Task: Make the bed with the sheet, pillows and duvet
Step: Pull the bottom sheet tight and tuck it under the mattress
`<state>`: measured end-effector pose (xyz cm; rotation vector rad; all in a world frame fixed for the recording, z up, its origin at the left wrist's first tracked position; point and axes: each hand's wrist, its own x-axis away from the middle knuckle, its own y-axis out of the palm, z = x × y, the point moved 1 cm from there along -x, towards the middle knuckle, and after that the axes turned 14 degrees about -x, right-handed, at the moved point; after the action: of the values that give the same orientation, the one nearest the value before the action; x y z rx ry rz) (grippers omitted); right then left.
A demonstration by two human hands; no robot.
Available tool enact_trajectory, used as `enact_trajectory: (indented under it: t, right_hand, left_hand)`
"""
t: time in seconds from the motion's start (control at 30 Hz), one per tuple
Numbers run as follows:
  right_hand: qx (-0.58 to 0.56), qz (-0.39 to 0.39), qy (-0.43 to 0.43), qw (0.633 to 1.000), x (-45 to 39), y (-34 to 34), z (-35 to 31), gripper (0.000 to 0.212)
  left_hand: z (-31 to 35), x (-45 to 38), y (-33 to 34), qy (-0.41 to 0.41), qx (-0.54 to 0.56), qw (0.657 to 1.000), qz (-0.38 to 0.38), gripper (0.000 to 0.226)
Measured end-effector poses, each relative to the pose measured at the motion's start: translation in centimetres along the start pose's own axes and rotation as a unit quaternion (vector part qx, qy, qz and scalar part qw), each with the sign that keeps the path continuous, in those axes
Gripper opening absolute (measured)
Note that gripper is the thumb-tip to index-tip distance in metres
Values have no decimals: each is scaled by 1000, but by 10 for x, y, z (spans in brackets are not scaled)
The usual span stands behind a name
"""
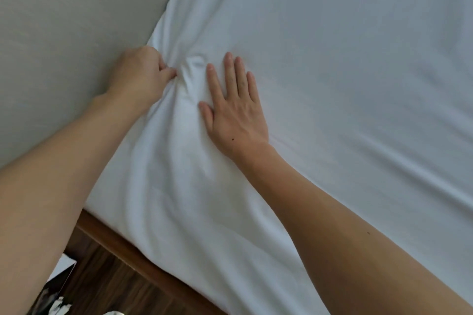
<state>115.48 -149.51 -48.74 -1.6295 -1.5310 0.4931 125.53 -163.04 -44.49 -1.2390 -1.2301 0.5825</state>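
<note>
From the head camera, a white sheet (332, 84) covers the mattress and fills most of the view, reaching the pale wall (64, 20) on the left. The left hand (139, 75) is at the sheet's edge by the wall, fingers curled and gripping a bunch of the cloth, with creases spreading out from it. Just beside it, the right hand (234, 107) lies flat on the sheet, fingers straight and slightly spread, pressing down. A wooden bed frame (143, 261) runs below the mattress edge, above a dark wooden floor (107, 286).
</note>
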Motion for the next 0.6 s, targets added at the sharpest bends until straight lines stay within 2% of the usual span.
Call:
enact_trajectory:
  t: [0.1, 0.23, 0.27, 0.33, 0.43, 0.53, 0.6]
  right_hand:
    - [-5, 0, 5, 1000, -5, -2, -6, 63]
    - [-17, 3, 7, 1000, -15, 0, -15, 65]
    - [-23, 4, 5, 1000, -17, 2, -16, 65]
    - [-21, 0, -7, 1000, -21, 5, -20, 64]
    - [-1, -20, -55, 998, -25, 9, -25, 60]
    - [-2, -36, -95, 995, -18, 27, -39, 60]
    - [-10, -49, -132, 990, -8, 43, -61, 60]
  left_hand:
    - [-1, -5, -10, 34, -68, 997, 5, 30]
    - [-11, 10, -17, 69, -151, 979, 118, 13]
    - [-11, 13, -14, 67, -163, 977, 119, 10]
    - [-14, 14, -4, 29, -186, 979, 73, 12]
    - [-19, 14, 4, -23, -164, 984, 59, 23]
    - [-14, 21, 0, -34, -102, 988, 113, 34]
    - [-2, 24, -9, -12, -42, 986, 161, 39]
